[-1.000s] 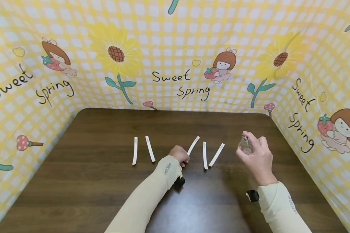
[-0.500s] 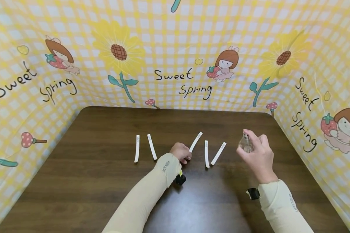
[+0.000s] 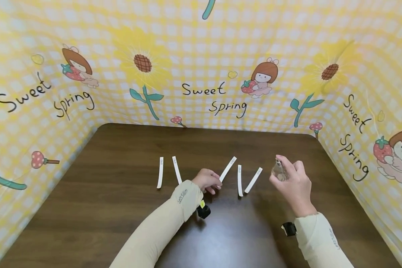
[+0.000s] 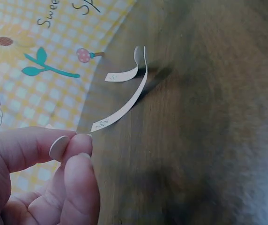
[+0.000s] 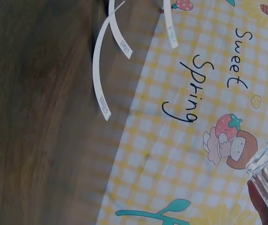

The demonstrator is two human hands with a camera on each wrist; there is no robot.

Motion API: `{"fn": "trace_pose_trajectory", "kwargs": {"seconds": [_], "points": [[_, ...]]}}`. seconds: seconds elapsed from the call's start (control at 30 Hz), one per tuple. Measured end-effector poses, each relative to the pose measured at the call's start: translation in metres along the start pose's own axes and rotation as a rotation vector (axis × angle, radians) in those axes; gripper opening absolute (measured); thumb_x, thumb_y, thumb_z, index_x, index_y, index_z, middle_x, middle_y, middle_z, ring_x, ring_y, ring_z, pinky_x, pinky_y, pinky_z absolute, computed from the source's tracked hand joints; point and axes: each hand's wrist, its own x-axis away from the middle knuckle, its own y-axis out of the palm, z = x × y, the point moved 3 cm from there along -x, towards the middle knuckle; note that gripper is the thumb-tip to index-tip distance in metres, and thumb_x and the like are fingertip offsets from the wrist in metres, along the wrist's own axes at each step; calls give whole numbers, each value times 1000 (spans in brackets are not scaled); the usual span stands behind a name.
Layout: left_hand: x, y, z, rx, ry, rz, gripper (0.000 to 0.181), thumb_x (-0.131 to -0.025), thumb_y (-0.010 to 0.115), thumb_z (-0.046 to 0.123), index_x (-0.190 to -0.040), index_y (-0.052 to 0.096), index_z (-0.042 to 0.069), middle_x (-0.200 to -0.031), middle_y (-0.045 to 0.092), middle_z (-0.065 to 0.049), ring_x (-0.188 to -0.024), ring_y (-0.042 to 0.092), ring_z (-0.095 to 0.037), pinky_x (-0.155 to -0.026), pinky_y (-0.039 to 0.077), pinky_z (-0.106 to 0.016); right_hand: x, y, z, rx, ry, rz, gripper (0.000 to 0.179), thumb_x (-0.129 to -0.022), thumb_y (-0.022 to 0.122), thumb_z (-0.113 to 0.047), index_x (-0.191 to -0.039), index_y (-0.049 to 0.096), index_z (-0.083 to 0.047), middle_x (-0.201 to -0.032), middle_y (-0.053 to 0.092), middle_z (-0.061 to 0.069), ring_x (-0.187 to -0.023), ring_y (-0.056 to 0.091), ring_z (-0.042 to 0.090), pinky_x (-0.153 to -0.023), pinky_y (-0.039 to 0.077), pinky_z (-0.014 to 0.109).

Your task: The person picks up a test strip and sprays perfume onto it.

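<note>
In the head view my left hand (image 3: 206, 180) pinches the near end of a white paper scent strip (image 3: 227, 169), which slants up and away to the right. The left wrist view shows the curled end of this strip (image 4: 59, 148) between thumb and fingers. My right hand (image 3: 294, 190) holds a clear glass perfume bottle (image 3: 279, 172), index finger on its top. A gap separates bottle and held strip. Two loose strips, one upright (image 3: 239, 180) and one slanted (image 3: 253, 180), lie between the hands. The right wrist view catches only a corner of the bottle (image 5: 267, 173).
Two more strips, one at far left (image 3: 160, 172) and another (image 3: 176, 169) partly behind the left sleeve, lie on the dark wooden table (image 3: 87, 208). A yellow checked cloth (image 3: 201, 56) surrounds the back and sides.
The head view has shifted a little. My left hand has raised the pinched strip slightly and its fingers show more. My right hand has moved slightly left with the bottle.
</note>
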Motion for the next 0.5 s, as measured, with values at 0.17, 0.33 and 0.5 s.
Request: {"fn": "trace_pose_trajectory", "kwargs": {"seconds": [0.17,0.33,0.5], "points": [[9,-11,-4,-31,13,-14,20,-82,67,2,-101,62,3,-65,66,0,-38,51,-7,-41,27,-22,7,7,-1,-9,-8,-37,47,-65,62,-15,-111,64,-13,-75,41,13,-51,42,21,-35,38,42],[19,-28,-1,-5,44,-7,20,-81,67,-1,-101,62,1,-66,66,-3,-38,50,-8,-38,28,-20,8,15,-4,-20,-26,-59,47,-66,62,-15,-113,63,-14,-75,40,13,-48,39,20,-34,36,41],[30,-40,8,23,66,-27,21,-82,66,-2,-103,61,-1,-68,66,-4,-38,49,-8,-38,30,-19,8,25,-11,-44,-21,-65,52,-61,67,-11,-112,64,-16,-75,41,12,-48,39,19,-34,35,41]]}}
